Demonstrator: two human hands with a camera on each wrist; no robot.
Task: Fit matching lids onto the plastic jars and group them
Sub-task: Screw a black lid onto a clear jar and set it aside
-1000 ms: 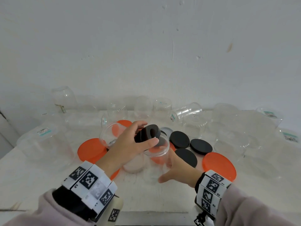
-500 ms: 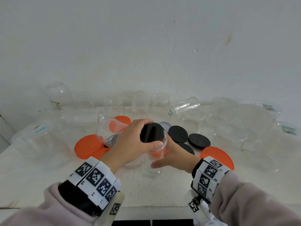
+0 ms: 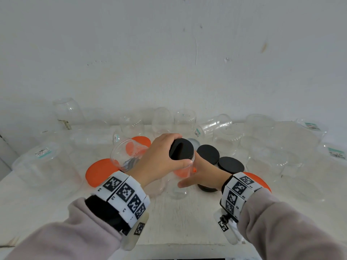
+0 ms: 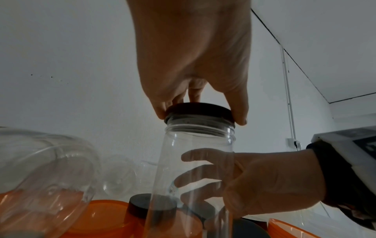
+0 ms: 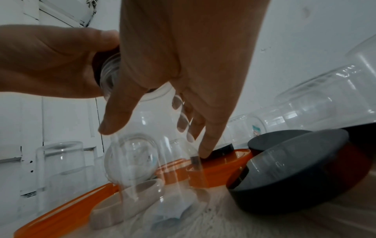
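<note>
A tall clear plastic jar [image 3: 181, 182] stands upright at the middle of the white table [image 3: 178, 222]. A black round lid [image 3: 185, 152] sits flat on its threaded mouth. My left hand [image 3: 180, 149] comes down from above, and its fingers and thumb grip the lid's rim [image 4: 198, 111]. My right hand [image 3: 187, 177] wraps round the jar's body from the right, its fingers showing through the clear jar wall [image 4: 193, 169]. In the right wrist view the jar [image 5: 154, 145] rises from the table between the thumb and fingers.
Two loose black lids [image 3: 208, 153] [image 3: 231, 165] lie just right of the jar, another under my right wrist. Orange lids [image 3: 100, 172] [image 3: 261, 182] lie on both sides. A clear jar [image 3: 127, 154] lies tipped at left. Several clear jars and tubs [image 3: 281, 147] line the wall.
The black lid was tilted in my left hand above the jar mouth; it now sits level on the mouth. My right hand has kept its hold on the jar.
</note>
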